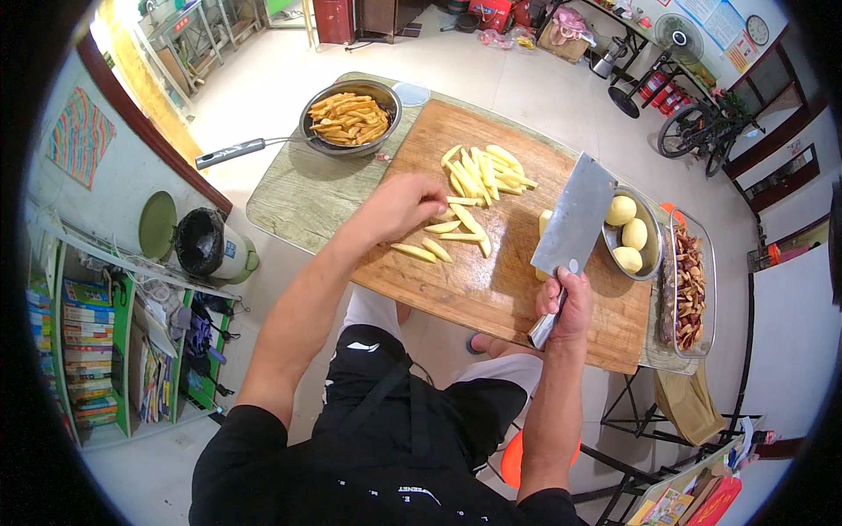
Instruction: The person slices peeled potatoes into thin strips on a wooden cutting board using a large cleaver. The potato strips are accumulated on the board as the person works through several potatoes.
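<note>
A wooden cutting board (500, 276) lies on the table before me. My right hand (571, 306) grips the handle of a cleaver (571, 214), its broad blade raised over the board's right side. Partly hidden behind the blade are pale potato pieces (544, 223). My left hand (404, 207) is low over the board, fingers curled at some loose potato sticks (464, 217); whether it pinches one is hidden. Just beyond is a heap of cut potato sticks (487, 172). Three peeled potatoes (634, 233) sit in a metal bowl (651, 266) right of the cleaver.
At the table's far left stands a metal bowl (355, 152) of fried potato strips (348, 118), with a handled strainer (230, 152) in it. A wire basket (707, 315) of brownish strips (689, 289) is at the right edge. A lidded bin (214, 243) stands left.
</note>
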Available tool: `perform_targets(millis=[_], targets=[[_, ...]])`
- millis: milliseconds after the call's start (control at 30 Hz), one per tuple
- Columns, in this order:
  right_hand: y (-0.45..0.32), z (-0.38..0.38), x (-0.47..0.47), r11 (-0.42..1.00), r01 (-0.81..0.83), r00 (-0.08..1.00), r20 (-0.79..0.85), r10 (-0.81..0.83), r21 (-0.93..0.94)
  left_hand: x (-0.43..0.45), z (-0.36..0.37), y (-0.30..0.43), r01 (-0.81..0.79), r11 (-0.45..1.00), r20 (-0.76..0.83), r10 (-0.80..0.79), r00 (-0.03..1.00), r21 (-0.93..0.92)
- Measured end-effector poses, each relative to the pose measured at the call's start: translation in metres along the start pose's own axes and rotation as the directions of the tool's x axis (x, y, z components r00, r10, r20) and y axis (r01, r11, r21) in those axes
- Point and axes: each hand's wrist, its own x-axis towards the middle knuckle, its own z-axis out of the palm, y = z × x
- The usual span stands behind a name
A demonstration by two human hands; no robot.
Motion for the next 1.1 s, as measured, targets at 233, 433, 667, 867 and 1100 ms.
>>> perform_targets(millis=[233, 433, 667, 867, 1100], targets=[[0.001, -0.006, -0.001, 0.994, 0.103, 0.994, 0.031, -0.105, 0.044, -0.023, 0.017, -0.004, -0.062, 0.993, -0.07, 0.07, 0.995, 0.104], [0.003, -0.024, -0.001, 0.945, 0.192, 0.978, 0.023, -0.205, 0.264, -0.041, 0.038, 0.006, -0.211, 0.921, -0.025, 0.232, 0.972, 0.328], [0.0, -0.015, -0.005, 0.923, 0.21, 0.977, -0.027, -0.213, 0.323, -0.012, 0.057, 0.007, -0.256, 0.929, -0.004, 0.266, 0.964, 0.267], [0.001, -0.021, -0.004, 0.925, 0.26, 0.965, -0.092, -0.244, 0.278, 0.014, 0.07, 0.038, -0.276, 0.85, -0.171, 0.385, 0.907, 0.449], [0.005, -0.026, -0.002, 0.927, 0.263, 0.964, -0.025, -0.266, 0.269, 0.02, 0.132, 0.094, -0.2, 0.967, -0.089, 0.216, 0.972, 0.158]])
